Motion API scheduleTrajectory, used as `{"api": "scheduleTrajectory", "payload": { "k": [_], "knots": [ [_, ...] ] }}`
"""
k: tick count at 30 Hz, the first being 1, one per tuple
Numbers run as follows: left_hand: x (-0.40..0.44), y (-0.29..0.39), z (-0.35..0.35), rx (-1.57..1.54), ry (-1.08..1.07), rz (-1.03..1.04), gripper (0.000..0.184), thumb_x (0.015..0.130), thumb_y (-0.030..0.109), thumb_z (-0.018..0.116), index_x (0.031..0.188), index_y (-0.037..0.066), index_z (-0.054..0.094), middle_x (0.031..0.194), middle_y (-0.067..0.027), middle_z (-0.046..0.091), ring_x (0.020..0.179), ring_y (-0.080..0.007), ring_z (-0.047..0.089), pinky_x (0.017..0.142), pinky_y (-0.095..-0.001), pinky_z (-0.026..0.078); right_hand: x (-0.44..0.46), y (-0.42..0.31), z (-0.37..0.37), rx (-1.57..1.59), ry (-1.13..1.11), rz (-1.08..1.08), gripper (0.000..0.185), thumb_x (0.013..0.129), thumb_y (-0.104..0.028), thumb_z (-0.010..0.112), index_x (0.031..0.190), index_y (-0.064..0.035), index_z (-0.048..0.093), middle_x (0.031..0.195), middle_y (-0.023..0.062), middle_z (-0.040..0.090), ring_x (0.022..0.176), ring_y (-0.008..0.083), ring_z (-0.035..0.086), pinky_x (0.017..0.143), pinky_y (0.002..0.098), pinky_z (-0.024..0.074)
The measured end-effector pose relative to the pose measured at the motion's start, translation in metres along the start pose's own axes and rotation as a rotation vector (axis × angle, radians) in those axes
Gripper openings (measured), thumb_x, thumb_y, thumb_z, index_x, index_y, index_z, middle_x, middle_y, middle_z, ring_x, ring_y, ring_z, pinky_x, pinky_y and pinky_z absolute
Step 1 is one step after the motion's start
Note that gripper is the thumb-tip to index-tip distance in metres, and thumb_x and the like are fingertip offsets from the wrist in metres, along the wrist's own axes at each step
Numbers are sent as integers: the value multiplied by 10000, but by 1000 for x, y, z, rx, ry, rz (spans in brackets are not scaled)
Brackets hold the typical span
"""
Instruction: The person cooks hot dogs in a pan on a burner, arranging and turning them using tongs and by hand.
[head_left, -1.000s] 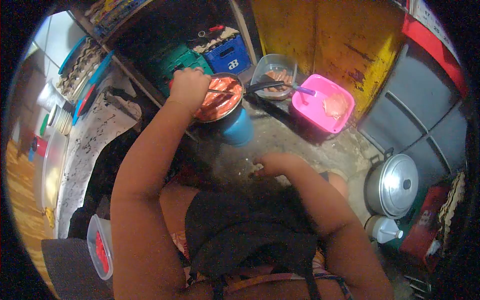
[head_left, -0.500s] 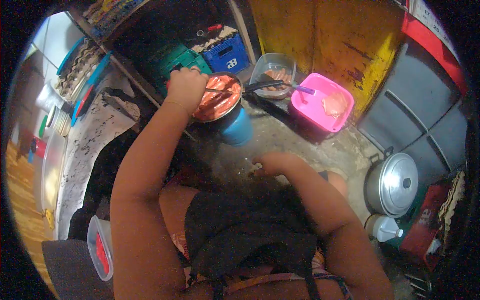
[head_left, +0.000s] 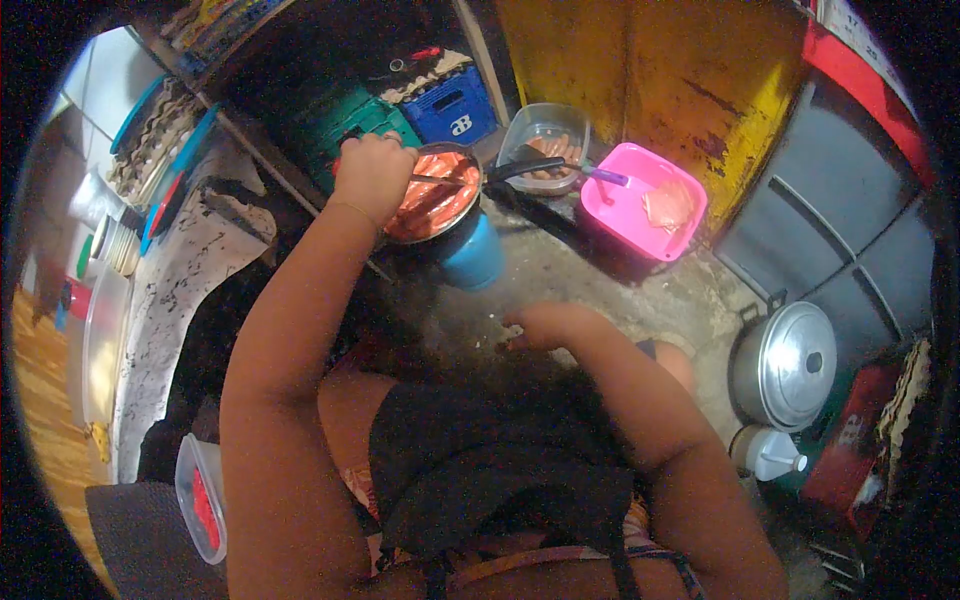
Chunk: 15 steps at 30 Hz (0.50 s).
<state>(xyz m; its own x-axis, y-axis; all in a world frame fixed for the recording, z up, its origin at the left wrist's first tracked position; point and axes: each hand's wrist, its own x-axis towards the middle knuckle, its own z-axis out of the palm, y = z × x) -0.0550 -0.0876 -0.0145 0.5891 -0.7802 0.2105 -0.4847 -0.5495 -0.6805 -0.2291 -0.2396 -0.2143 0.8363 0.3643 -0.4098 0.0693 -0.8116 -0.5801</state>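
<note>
My left hand is closed round the dark handle of a thin-shafted utensil, whose far end reaches over the pan; its exact kind is hard to make out. Reddish sausages fill the round frying pan, and the pan's black handle points right. Below the pan stands a blue cylinder. My right hand is held near my knee, fingers loosely bent and slightly apart, with nothing seen in them.
Right of the pan are a clear container with sausages and a pink basin holding pale pink slices. A purple-handled turner lies across both. A lidded pot and a white jug stand at right. Crates are behind.
The view has shifted very slightly. Both hands, the utensil and the pan keep nearly the same places.
</note>
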Motion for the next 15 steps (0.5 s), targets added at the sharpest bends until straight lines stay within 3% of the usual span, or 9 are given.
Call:
{"api": "scheduleTrajectory", "payload": {
  "k": [15],
  "knots": [
    [-10,-7,10,-70,-87,-163,210,879,171,527,1010,188,690,1035,-59,649,960,-267,646,773,-432,511,1,-4,-2,15,-14,31,630,873,-475,631,1362,-99,501,1306,188,567,1203,373,534,998,461,428]
  ]
}}
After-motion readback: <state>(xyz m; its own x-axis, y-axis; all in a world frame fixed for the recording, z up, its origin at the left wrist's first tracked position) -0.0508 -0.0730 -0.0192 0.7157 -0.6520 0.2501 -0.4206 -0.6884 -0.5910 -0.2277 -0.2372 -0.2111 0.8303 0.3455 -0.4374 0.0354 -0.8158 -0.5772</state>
